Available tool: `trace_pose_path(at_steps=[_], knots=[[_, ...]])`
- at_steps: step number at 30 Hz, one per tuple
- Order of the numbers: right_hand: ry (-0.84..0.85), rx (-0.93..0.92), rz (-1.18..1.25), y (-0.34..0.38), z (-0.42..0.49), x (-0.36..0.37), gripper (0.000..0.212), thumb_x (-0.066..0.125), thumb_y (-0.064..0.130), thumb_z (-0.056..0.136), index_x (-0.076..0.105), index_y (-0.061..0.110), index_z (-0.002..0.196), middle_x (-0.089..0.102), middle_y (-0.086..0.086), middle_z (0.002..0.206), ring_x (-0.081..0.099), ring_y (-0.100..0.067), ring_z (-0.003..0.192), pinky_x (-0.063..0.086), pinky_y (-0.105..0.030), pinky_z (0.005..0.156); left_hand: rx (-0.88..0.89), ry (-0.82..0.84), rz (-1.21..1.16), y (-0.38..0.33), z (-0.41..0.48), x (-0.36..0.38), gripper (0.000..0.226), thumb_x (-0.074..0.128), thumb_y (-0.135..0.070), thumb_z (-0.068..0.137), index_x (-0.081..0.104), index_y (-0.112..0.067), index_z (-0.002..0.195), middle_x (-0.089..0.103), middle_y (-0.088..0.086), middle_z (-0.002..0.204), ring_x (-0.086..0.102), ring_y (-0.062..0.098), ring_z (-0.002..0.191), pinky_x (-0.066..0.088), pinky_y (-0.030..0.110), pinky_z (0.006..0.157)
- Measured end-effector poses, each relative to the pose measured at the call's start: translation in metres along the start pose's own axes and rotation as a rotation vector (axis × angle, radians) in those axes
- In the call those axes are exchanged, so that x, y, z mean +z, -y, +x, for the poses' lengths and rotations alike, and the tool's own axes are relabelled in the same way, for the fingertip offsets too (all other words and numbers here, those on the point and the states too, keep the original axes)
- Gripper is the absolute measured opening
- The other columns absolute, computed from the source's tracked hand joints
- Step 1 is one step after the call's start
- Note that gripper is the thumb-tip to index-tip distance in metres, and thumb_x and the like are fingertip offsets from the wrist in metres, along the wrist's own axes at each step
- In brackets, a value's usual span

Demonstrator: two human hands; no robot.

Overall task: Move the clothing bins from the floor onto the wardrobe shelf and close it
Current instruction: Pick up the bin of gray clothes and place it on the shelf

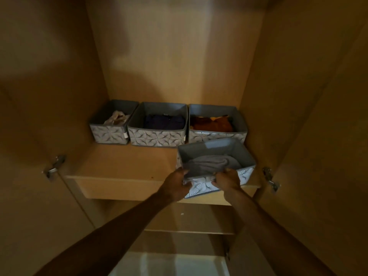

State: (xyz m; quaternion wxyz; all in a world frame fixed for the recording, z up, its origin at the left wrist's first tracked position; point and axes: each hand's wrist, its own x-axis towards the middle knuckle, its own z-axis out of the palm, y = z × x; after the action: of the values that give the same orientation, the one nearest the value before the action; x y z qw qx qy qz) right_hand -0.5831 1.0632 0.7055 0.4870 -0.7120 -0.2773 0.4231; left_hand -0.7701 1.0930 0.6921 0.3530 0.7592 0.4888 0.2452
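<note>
Three grey patterned fabric bins stand in a row at the back of the wardrobe shelf (123, 166): the left bin (111, 134) holds pale cloth, the middle bin (157, 139) dark clothing, the right bin (237, 116) orange-brown clothing. A fourth bin (225, 148) with grey fabric inside rests at the shelf's front right, its near end overhanging the edge. My left hand (177, 181) and my right hand (227, 180) both grip its near rim.
Both wardrobe doors stand open, the left door (35, 116) and the right door (318, 116), with metal hinges (54, 166) at shelf height. Lower shelves (189, 232) lie beneath, and a bright floor patch (171, 265) shows at the bottom.
</note>
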Motion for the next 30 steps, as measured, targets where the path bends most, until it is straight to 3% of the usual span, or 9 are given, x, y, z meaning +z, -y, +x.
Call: trace_pose_path(at_steps=[2,4,5,8,13,17,23,27,30], knots=[[0.033,0.036,-0.046,0.005,0.007,-0.002,0.022,0.062,0.003,0.083,0.062,0.010,0.104,0.063,-0.020,0.115,0.063,-0.029,0.091,0.058,-0.041,0.068,0.020,-0.069,0.085,0.004,0.016,-0.002,0.046,0.054,-0.012,0.093,0.049,-0.015,0.138,0.064,0.011,0.125,0.065,0.026,0.102,0.053,0.032,0.088],[0.024,0.022,-0.187,0.008,0.011,-0.010,0.036,0.067,0.012,0.081,0.059,0.027,0.113,0.063,-0.010,0.111,0.062,-0.029,0.094,0.057,-0.038,0.061,0.019,-0.105,0.104,0.010,0.030,-0.005,0.047,0.050,-0.012,0.094,0.046,-0.020,0.140,0.068,0.012,0.115,0.066,0.021,0.084,0.054,0.028,0.072],[-0.017,-0.035,-0.337,0.009,0.014,-0.017,0.046,0.068,0.018,0.080,0.054,0.035,0.120,0.063,-0.010,0.110,0.063,-0.030,0.096,0.057,-0.039,0.065,0.012,-0.106,0.100,0.013,0.038,-0.007,0.049,0.050,-0.012,0.094,0.045,-0.021,0.142,0.070,0.011,0.111,0.065,0.017,0.077,0.051,0.024,0.065],[-0.147,-0.189,-0.753,0.008,0.025,-0.038,0.063,0.066,0.026,0.082,0.043,0.025,0.141,0.057,-0.016,0.131,0.055,-0.035,0.118,0.048,-0.037,0.095,0.036,-0.092,0.117,0.019,0.054,-0.009,0.049,0.050,-0.013,0.093,0.047,-0.023,0.141,0.070,0.010,0.111,0.064,0.017,0.075,0.045,0.020,0.063],[-0.164,-0.189,-0.873,0.003,0.039,-0.058,0.068,0.062,0.034,0.083,0.034,0.035,0.145,0.049,-0.015,0.142,0.047,-0.035,0.127,0.040,-0.041,0.106,0.077,-0.044,0.149,0.016,0.074,-0.001,0.050,0.048,-0.012,0.096,0.041,-0.022,0.145,0.068,0.013,0.117,0.064,0.016,0.075,0.042,0.009,0.053],[-0.162,-0.145,-0.887,-0.002,0.048,-0.064,0.071,0.060,0.043,0.082,0.027,0.043,0.145,0.039,-0.019,0.148,0.045,-0.038,0.129,0.042,-0.044,0.104,0.071,-0.046,0.132,0.014,0.087,0.004,0.050,0.049,-0.015,0.097,0.040,-0.020,0.146,0.063,0.012,0.128,0.066,0.022,0.098,0.041,0.017,0.068],[-0.154,-0.151,-0.907,-0.012,0.064,-0.064,0.083,0.056,0.055,0.073,0.016,0.048,0.145,0.039,-0.024,0.147,0.049,-0.041,0.124,0.046,-0.047,0.100,0.055,-0.040,0.088,0.023,0.100,0.004,0.051,0.051,-0.018,0.097,0.039,-0.022,0.147,0.062,0.010,0.131,0.066,0.011,0.086,0.047,0.010,0.058],[-0.138,-0.168,-0.950,-0.012,0.069,-0.066,0.085,0.056,0.058,0.072,0.013,0.049,0.145,0.037,-0.024,0.148,0.043,-0.042,0.129,0.043,-0.049,0.103,0.068,-0.055,0.067,0.024,0.104,0.006,0.050,0.051,-0.020,0.098,0.038,-0.019,0.146,0.063,0.011,0.129,0.063,0.010,0.085,0.055,0.025,0.073],[-0.133,-0.184,-0.967,-0.006,0.065,-0.067,0.084,0.060,0.056,0.077,0.013,0.049,0.146,0.021,-0.025,0.155,0.034,-0.044,0.136,0.037,-0.050,0.109,0.064,-0.064,0.060,0.023,0.106,0.008,0.050,0.051,-0.020,0.098,0.038,-0.017,0.147,0.065,0.012,0.125,0.061,0.010,0.083,0.055,0.030,0.075]])
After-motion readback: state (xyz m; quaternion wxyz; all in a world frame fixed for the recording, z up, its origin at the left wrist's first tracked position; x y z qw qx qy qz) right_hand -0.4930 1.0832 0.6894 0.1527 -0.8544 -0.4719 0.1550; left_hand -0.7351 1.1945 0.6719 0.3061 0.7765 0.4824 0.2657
